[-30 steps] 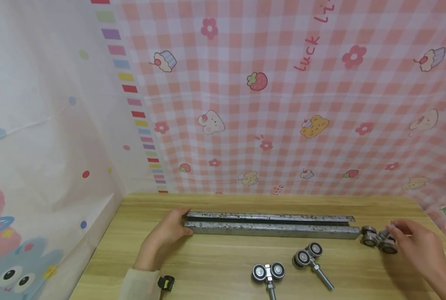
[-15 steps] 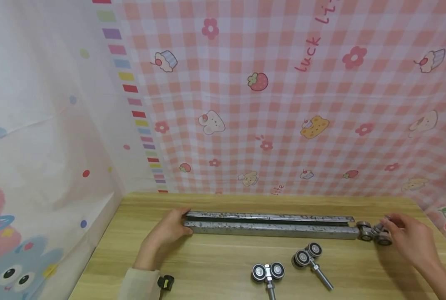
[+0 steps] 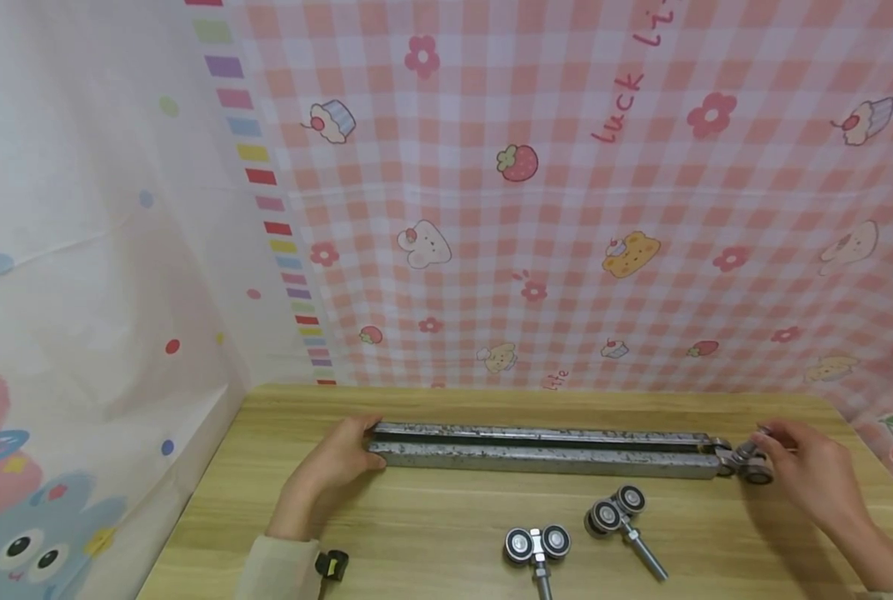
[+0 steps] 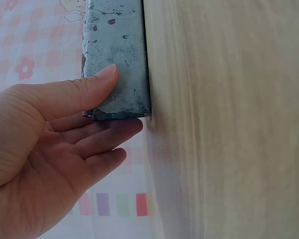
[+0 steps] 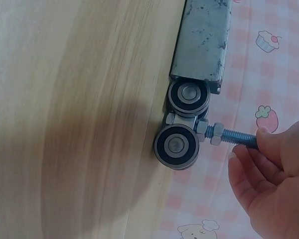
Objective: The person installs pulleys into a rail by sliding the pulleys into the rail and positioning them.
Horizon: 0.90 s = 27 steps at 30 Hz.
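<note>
A long, worn steel channel track [image 3: 544,458] lies across the wooden table with its slot facing up. My left hand [image 3: 343,457] grips its left end, thumb [image 4: 97,89] on the near side wall and the other fingers around the end. At the opposite end, my right hand [image 3: 817,471] pinches the threaded bolt [image 5: 239,138] of a roller trolley [image 5: 183,119]. The bolt points upward from the wheels. One pair of wheels sits right at the track's open end; the outer pair [image 5: 176,145] is outside it.
Two more roller trolleys lie in front of the track, one near the middle [image 3: 538,546] and one to its right [image 3: 617,510]. A small black object with a yellow mark [image 3: 332,566] is beside the left sleeve. Behind the table [image 3: 431,517] hangs a pink checked cloth [image 3: 476,217].
My right hand has moved left with the trolley, bringing its leading wheels from beside the track to its right end. My left hand keeps its grip in place.
</note>
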Motion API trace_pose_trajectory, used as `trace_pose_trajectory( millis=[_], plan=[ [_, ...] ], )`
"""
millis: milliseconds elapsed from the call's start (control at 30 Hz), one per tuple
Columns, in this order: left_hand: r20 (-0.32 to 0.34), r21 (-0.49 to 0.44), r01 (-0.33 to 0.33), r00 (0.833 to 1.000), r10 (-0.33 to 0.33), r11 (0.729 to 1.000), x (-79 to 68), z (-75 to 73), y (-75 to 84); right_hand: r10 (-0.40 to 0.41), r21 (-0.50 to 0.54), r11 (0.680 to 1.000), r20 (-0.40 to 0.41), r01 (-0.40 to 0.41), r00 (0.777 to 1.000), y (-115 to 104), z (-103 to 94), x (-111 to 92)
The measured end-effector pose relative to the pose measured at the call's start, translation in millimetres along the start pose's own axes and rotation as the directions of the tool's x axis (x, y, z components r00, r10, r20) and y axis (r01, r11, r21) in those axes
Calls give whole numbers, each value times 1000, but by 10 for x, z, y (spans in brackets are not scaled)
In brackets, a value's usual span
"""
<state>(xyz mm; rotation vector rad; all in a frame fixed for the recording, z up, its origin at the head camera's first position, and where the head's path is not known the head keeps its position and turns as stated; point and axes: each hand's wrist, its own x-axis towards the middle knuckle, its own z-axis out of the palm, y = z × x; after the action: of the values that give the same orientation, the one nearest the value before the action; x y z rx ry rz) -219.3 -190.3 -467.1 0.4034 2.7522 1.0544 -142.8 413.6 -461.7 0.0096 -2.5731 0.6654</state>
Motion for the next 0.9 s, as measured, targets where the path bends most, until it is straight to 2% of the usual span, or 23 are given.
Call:
trace_pose_trajectory(
  millis=[400,633,900],
  plan=[
    [-3,-8,1,1000,-1,1000,10,1,-25,-26,12,1000,12,26,1000,-33,27,-11],
    [-1,-11,-1,1000,1,1000,10,3,-30,-10,9,1000,52,10,999,-16,18,-16],
    [1,-10,-4,1000,4,1000,9,8,-30,10,3,1000,60,-10,998,-62,38,-34]
  ],
)
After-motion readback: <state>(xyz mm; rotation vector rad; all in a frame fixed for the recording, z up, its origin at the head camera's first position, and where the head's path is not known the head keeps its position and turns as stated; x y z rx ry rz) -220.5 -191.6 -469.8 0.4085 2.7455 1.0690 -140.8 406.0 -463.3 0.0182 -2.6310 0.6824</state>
